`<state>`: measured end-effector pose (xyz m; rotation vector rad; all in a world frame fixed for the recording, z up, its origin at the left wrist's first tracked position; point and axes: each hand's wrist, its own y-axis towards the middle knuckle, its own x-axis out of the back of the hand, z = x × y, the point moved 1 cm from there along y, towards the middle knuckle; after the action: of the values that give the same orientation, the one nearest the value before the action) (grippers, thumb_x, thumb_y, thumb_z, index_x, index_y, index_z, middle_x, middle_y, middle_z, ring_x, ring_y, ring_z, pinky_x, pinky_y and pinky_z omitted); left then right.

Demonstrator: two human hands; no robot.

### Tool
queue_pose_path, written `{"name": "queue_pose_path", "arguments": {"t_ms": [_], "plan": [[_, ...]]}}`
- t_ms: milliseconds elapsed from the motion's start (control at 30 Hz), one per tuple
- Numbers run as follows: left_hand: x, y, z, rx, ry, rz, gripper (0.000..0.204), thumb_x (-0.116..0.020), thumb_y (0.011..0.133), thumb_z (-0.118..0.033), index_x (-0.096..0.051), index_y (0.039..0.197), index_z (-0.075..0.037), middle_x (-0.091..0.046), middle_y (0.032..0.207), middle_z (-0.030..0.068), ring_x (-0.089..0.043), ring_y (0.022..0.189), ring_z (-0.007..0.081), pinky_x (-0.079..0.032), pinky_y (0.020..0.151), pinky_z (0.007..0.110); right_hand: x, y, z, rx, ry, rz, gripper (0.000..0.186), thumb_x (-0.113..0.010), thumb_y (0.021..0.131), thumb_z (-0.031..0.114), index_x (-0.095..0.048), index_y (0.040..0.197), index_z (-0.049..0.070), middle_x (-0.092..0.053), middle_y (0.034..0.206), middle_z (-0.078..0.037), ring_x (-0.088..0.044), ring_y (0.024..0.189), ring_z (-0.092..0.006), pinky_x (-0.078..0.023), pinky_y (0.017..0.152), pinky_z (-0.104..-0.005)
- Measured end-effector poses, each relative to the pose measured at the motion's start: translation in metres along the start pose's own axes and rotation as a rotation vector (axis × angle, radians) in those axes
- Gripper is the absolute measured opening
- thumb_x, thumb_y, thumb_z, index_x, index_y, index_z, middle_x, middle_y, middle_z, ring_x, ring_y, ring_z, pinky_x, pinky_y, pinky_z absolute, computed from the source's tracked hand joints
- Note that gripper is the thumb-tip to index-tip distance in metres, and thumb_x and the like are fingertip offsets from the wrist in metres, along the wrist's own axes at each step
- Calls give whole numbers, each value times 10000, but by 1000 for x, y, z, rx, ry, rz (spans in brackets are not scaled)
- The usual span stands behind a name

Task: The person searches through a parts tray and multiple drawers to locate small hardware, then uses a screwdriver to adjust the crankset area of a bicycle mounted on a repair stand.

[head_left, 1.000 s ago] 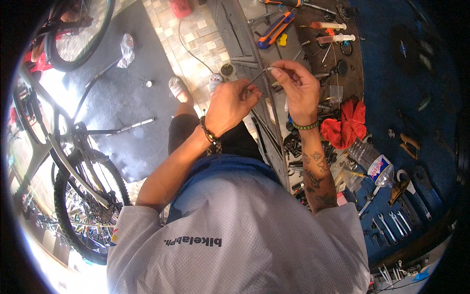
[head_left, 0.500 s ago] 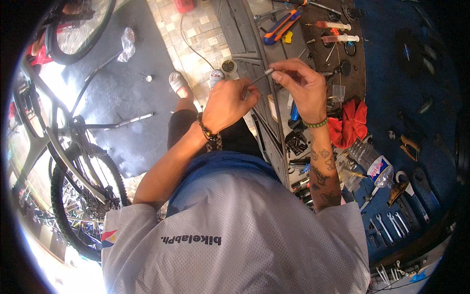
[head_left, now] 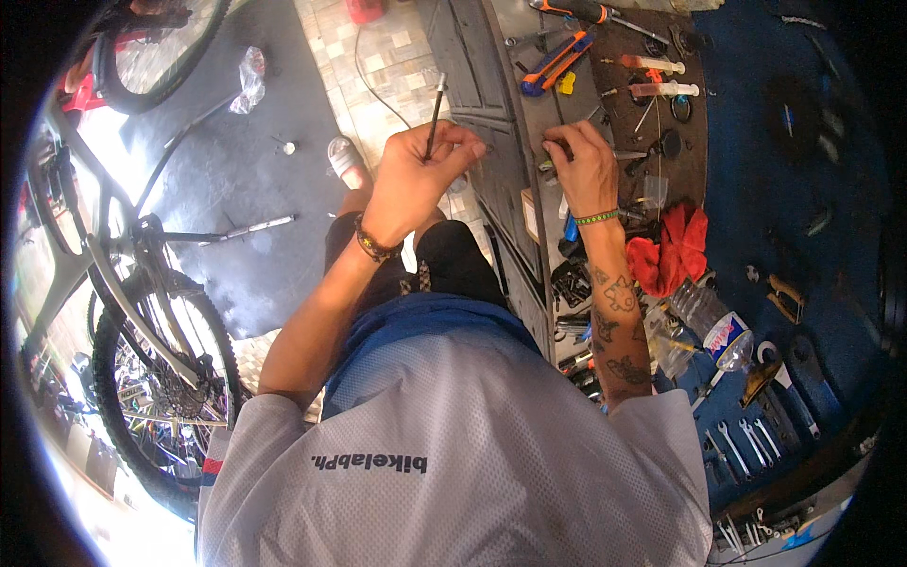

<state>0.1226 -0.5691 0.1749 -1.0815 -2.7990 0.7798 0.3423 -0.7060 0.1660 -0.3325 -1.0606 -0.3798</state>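
Observation:
My left hand (head_left: 416, 180) is closed round a thin black stick-like piece (head_left: 436, 115), which stands up between the fingers with a silver tip at its far end. Its lower end is hidden in the hand. My right hand (head_left: 588, 172) hovers at the near edge of the cluttered bench, apart from the left. Thumb and fingers are pinched together there; whatever they hold, if anything, is too small to make out. Close beyond the right hand lie a blue-and-orange utility knife (head_left: 557, 64) and two syringes with reddish fluid (head_left: 665, 90).
A red cloth (head_left: 673, 250) and a clear plastic bottle (head_left: 723, 335) lie right of my right forearm. Several wrenches (head_left: 746, 442) rest on the blue surface. At left stands a bicycle with a knobby tyre (head_left: 118, 378). A screwdriver (head_left: 576, 9) lies at the far bench end.
My hands have moved apart. The black piece, earlier held between both hands, now points up from the left hand alone. My right hand has shifted slightly nearer to me, fingers curled downward.

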Motion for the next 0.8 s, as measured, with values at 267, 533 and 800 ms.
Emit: {"name": "queue_pose_path", "arguments": {"t_ms": [267, 533, 800], "plan": [[5, 0, -15, -47, -44, -99, 156, -792, 966, -134, -769, 1013, 13, -479, 662, -127, -423, 619, -7, -365, 575, 198, 4, -6, 47, -301, 831, 29, 203, -784, 937, 57, -716, 1126, 32, -746, 1017, -58, -716, 898, -137, -565, 820, -286], [3, -2, -22, -73, -47, -106, 133, -779, 965, -94, -770, 1038, 16, -466, 654, -129, -423, 622, -10, -362, 572, 187, 8, -3, 103, -242, 1105, -57, 202, -766, 945, -32, -733, 1145, -32, -764, 1017, -78, -710, 927, -119, -583, 840, -270], [30, 3, -3, -419, 227, -78, 241, -702, 963, -210, -765, 1051, 5, -777, 943, 151, -742, 846, 248, -582, 781, 390, -5, 16, 114, -233, 898, 15, 185, -757, 953, 20, -766, 1132, -28, -773, 1101, -92, -704, 1018, -155, -560, 927, -299]]}}
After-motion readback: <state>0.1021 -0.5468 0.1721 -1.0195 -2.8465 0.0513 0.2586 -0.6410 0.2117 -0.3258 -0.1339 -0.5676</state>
